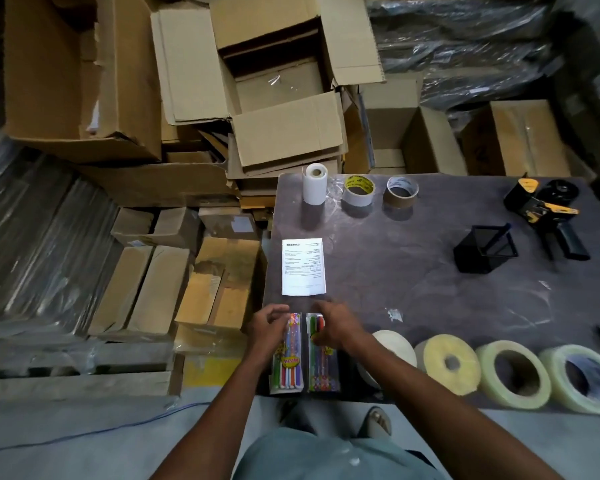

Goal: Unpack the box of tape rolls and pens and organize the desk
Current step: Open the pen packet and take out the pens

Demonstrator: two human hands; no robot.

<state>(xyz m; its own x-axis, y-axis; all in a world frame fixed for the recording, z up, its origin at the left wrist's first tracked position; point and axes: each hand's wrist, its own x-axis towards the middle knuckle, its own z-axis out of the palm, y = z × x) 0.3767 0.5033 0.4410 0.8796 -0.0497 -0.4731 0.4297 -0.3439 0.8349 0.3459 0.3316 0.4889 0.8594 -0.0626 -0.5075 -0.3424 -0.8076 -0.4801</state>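
bare forearms (no sleeves showing), pale blue-grey garment (326, 455), sandals (378, 422).

Matt brown cardboard boxes (281, 98) are stacking up beside a dull, scuffed dark desk (413, 271), where glossy clear-plastic pen packs (288, 362), translucent shiny tape rolls (513, 374) and a matt white paper sheet (303, 266) are lying.

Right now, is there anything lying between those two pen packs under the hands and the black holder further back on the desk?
Nothing visible blocks that path. The left hand and right hand rest on the pen packs; bare desk stretches to the black holder. The invoice sheet lies off to the left.
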